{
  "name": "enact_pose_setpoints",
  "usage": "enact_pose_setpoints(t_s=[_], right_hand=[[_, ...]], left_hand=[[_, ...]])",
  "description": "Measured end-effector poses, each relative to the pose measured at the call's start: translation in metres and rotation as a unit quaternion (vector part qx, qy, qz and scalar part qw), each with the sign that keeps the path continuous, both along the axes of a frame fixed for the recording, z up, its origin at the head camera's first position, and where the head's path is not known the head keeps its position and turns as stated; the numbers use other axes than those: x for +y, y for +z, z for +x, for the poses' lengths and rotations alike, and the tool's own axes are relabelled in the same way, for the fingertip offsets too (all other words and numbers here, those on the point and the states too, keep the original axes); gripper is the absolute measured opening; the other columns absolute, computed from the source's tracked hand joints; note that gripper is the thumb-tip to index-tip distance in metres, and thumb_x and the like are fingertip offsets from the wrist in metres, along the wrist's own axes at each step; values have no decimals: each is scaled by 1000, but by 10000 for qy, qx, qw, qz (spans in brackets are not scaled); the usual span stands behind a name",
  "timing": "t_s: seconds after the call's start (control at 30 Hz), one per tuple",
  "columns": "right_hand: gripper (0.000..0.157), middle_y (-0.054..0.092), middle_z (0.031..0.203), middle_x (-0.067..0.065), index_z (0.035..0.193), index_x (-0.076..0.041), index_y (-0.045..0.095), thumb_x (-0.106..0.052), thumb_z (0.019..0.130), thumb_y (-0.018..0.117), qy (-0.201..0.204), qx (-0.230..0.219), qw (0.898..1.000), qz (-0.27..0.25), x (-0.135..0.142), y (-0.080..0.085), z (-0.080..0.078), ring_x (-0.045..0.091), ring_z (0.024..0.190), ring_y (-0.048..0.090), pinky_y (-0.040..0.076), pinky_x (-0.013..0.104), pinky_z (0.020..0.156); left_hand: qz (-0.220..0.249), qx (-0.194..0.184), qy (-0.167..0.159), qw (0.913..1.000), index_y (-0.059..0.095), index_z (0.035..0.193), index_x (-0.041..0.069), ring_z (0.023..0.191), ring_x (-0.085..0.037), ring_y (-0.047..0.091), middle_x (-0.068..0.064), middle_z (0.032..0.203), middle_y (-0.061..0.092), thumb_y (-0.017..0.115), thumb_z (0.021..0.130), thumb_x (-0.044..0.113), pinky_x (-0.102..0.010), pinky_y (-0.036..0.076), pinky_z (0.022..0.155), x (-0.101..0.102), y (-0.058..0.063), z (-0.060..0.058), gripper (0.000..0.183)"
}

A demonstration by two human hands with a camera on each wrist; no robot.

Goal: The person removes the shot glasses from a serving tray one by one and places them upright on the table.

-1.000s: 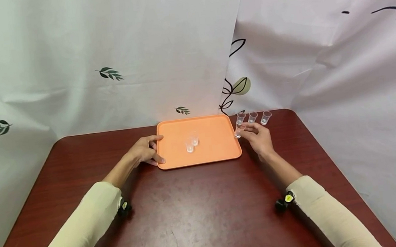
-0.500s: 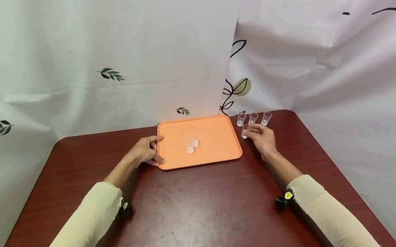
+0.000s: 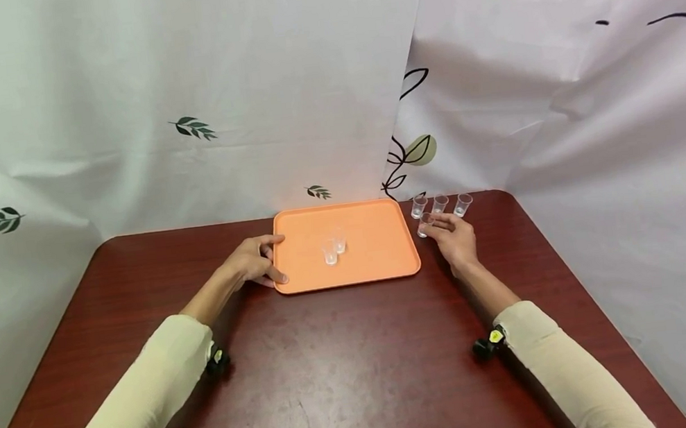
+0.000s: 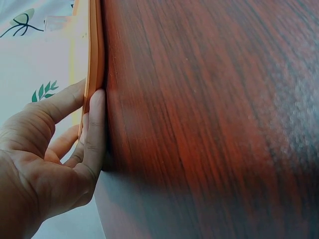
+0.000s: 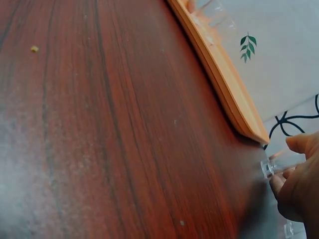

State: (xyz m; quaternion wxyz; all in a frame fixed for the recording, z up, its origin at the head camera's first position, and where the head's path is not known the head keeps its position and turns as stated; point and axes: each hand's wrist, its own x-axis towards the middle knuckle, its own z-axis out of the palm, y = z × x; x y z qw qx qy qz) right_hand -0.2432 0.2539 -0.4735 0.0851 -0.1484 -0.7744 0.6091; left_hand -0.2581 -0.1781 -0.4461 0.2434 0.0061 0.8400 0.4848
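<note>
My left hand (image 3: 247,260) grips the left end of an orange tray (image 3: 377,242), thumb and index finger reaching over its rim. In the left wrist view, fingers (image 4: 94,129) press along the outer wall of the tray. Two small clear shot cups (image 3: 330,254) stand close together near the tray's middle. Just right of the tray, my right hand (image 3: 457,240) pinches another clear shot cup (image 3: 424,225) between thumb and fingers. The right wrist view shows that cup's thick base (image 5: 267,169) near the tray corner, its upper part covered by the hand.
Three more clear cups (image 3: 439,204) stand in a row behind my right hand, at the table's back right. The dark red wooden table (image 3: 346,367) runs up to a pale hanging cloth (image 3: 228,79) printed with leaves. A tiny yellowish crumb (image 5: 34,49) lies on the wood.
My right hand has moved right, carrying its cup from over the tray's right rim to beside the tray. The left hand and the two cups on the tray keep their places.
</note>
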Motion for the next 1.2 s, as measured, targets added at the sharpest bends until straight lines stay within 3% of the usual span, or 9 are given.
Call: enact_pose_setpoints(t_s=[0.77,1.2], right_hand=[[54,72,150,20,148,-3,70,-23,100,88,112,-305,9995,25,11,0,31,2,115,68,56,6,94],[47,77,138,21,142,0,73,-16,100,88,316,106,9993,-181,-12,5,38,-7,102,72,61,8,92]], left_hand=[[53,-72,20,10000,42,176,10,73,-14,57,-10,106,44,95,81,-12,-31,71,67,-1,0,-1,111],[83,-52,3,10000,42,176,10,73,-14,58,-9,107,44,95,82,-12,-31,72,68,-2,0,0,110]])
